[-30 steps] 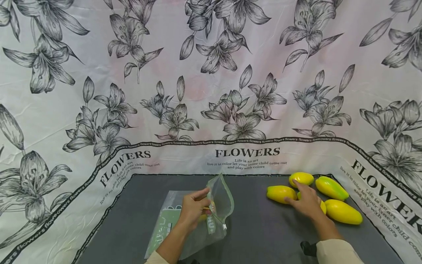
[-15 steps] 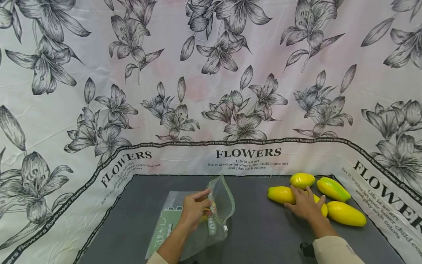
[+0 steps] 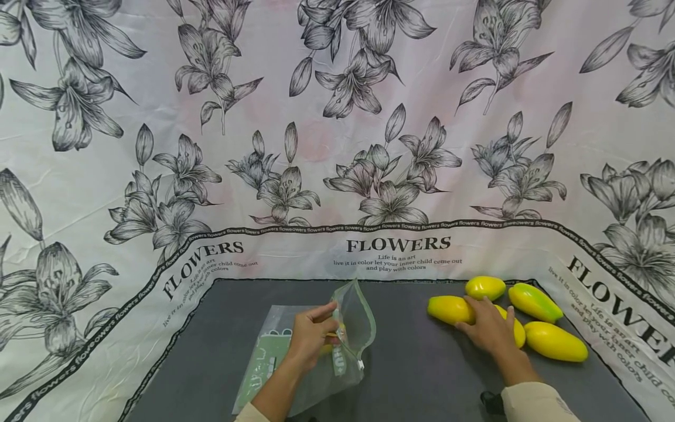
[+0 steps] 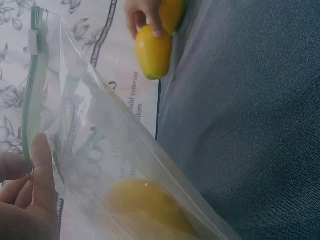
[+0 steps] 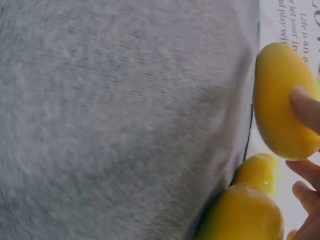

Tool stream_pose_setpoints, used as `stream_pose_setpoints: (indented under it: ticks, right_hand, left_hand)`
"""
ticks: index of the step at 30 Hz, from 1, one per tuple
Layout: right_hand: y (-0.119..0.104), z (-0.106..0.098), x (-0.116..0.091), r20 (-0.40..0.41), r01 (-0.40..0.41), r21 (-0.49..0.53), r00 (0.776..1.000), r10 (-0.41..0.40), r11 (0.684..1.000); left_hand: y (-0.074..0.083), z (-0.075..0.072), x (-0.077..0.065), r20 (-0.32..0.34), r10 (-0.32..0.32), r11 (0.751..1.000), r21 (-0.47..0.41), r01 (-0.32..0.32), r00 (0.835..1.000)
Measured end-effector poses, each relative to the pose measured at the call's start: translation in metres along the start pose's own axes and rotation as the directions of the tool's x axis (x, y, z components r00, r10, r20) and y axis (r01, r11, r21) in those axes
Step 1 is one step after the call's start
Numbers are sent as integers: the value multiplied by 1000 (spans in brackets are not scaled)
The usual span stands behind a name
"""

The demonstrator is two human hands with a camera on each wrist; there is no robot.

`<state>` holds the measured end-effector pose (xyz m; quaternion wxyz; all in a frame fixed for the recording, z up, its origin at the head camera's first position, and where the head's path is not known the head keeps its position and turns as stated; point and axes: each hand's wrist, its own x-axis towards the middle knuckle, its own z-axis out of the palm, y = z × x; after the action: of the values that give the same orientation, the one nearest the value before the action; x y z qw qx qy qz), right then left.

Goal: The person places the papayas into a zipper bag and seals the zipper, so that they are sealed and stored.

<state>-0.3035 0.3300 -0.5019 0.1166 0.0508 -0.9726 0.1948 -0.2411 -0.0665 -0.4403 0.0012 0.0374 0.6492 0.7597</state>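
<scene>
In the head view my left hand (image 3: 308, 337) pinches the rim of a clear zip bag (image 3: 355, 316) with a green zip edge, its mouth standing apart. Through the bag's wall a yellow mango (image 4: 147, 205) shows in the left wrist view. To the right, my right hand (image 3: 490, 331) grips the leftmost mango (image 3: 448, 309) of a group, thumb on the near side and fingers over its right end. The right wrist view shows the thumb (image 5: 305, 107) pressed on this mango. Behind that hand another mango (image 3: 517, 331) is partly covered.
More mangoes lie around the right hand: one behind it (image 3: 485, 288), a green-tinged one (image 3: 535, 302) and one at the right (image 3: 556, 341). A green printed panel (image 3: 266, 360) lies under the clear plastic at left. Flower-printed cloth (image 3: 390, 176) rises behind the grey table (image 3: 401, 375).
My right hand's fingers have shifted from the mango at the back onto the leftmost mango, which has tilted slightly. My left hand and the bag have stayed almost still.
</scene>
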Motion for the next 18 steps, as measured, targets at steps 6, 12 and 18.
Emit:
stream_pose_setpoints:
  ticks: [6,12,18]
  right_hand:
    - [-4,-12,0,-101,91,71,991,-84,993]
    - [-17,-26,-4,-169,84,153,984,-58,985]
    - [-25,-37,-12,-189,77,212,981,-37,974]
  left_hand:
    - [-1,-1,0,-6,5,1000,3,-5,1000]
    - [-10,-3,2,-8,10,1000,4,-10,1000]
    - [-9,-2,1,-14,7,1000,4,-7,1000]
